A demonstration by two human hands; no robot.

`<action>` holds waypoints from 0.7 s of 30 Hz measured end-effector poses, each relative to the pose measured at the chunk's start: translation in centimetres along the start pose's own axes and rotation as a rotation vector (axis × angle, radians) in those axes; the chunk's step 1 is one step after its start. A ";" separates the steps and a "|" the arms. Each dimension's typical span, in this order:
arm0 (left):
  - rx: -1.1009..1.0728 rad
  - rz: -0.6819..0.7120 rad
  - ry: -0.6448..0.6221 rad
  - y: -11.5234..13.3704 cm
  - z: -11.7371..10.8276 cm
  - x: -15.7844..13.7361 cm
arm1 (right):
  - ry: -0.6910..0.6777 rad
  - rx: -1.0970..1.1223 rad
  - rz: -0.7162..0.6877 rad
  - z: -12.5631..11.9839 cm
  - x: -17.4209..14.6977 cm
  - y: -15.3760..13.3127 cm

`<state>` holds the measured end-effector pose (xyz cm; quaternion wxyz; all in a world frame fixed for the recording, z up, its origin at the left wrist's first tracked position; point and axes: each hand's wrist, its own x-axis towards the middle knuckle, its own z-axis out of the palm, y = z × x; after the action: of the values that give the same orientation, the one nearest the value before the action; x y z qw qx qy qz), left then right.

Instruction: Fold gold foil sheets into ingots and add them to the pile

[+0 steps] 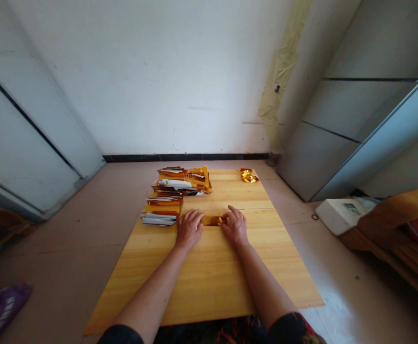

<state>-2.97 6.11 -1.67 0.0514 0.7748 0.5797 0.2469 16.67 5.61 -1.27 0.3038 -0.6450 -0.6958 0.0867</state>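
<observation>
My right hand [234, 226] pinches gold strip [211, 220] on table [209, 282]; left hand [190, 229] at other end, grip too hidden to tell. Gold pieces [250, 179], far right, look shaped; stacked sheets [164, 207], left, look unworked.

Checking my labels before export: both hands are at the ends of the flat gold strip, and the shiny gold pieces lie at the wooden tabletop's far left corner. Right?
Not quite: the shiny gold pieces lie near the wooden tabletop's far right corner, per the head view. The left hand and right hand are at the ends of the flat gold strip.
</observation>
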 end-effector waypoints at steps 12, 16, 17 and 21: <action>-0.059 0.089 0.178 0.3 -0.8 -0.4 | 0.050 -0.057 -0.150 -0.4 -0.7 -0.6; -0.079 0.100 0.197 0.7 -1.3 -0.6 | 0.029 -0.082 -0.182 -0.7 -0.9 -0.8; -0.076 0.094 0.191 0.7 -1.4 -0.7 | 0.021 -0.088 -0.184 -0.7 -0.9 -0.8; -0.030 0.086 0.150 1.1 -1.7 -0.9 | -0.013 -0.101 -0.204 -0.7 -1.0 -0.8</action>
<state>-2.95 4.57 -0.10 0.0087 0.7776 0.5443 0.3148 16.39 4.31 -0.62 0.2735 -0.5848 -0.7633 0.0244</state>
